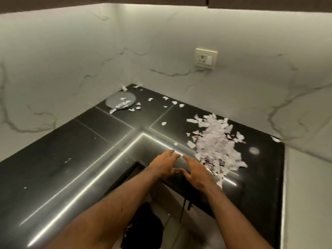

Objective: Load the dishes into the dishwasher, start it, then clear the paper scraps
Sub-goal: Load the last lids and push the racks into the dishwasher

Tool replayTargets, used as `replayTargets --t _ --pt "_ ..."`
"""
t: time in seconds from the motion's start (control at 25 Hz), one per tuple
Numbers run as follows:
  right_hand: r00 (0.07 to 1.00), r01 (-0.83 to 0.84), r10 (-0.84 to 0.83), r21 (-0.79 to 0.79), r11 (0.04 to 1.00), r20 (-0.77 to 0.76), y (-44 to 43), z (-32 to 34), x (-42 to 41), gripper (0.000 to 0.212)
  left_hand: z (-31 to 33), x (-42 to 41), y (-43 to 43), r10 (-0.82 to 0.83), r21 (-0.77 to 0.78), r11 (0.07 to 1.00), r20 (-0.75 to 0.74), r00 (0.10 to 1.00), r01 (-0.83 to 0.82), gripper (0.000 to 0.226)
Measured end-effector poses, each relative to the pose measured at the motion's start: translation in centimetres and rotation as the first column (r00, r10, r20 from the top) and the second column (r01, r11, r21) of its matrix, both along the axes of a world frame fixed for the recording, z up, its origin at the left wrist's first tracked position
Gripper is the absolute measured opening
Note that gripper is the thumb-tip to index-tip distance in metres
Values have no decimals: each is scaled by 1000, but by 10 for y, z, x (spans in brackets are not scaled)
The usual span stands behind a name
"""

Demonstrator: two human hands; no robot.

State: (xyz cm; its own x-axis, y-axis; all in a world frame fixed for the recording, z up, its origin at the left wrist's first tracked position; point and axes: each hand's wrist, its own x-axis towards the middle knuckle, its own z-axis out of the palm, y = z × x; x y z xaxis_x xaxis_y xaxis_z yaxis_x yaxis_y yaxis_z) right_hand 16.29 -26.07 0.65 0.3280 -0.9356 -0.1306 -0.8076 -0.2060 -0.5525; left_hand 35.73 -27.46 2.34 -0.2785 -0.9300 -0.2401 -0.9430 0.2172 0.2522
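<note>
Right of centre on counter (53,159), paper scraps (215,141) heaped, plate (112,98) upper left unloaded; left grip (164,163), right grip (195,172) spread, empty.

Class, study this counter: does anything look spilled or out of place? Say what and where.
Torn paper scraps lie heaped at the right of the black counter; stray bits trail to the back corner, some on a round plate.

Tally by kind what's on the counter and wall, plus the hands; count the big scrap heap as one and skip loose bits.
Hands: 2, left hand and right hand
Round dish: 1
Scrap heap: 1
Wall socket: 1
Total: 5
</note>
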Motion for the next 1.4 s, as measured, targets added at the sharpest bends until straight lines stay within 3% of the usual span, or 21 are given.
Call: replayTargets --t 0.2,0.52,0.72,0.88,1.04,1.2,1.4 --pt "992 -122 123 33 992 -33 -45 -4 85 75 -4 93 -20 130 42 990 33 991 -131 81" --pt "937 -247 261 88 965 -231 -114 -11 143 80 -23 160 -58 256 87 962 61 965 -261 87" --pt "843 -343 376 155 927 -386 -186 -7 207 98 -20 196 -106 340 75 935 89 936 -346 87" --pt "704 -375 483 306 875 -520 -243 7 257 127 -21 226 -155 383 68 917 132 914 -394 83" --pt "646 -319 552 470 823 -527 -278 7 285 147 -26 252 -204 380 58 918 163 911 -393 81" --pt "656 -305 571 519 799 -493 -290 10 296 137 -24 276 -256 432 23 899 114 894 -438 77" --pt "614 -317 602 538 781 -511 -293 13 298 143 -32 301 -310 516 33 853 106 850 -522 80"
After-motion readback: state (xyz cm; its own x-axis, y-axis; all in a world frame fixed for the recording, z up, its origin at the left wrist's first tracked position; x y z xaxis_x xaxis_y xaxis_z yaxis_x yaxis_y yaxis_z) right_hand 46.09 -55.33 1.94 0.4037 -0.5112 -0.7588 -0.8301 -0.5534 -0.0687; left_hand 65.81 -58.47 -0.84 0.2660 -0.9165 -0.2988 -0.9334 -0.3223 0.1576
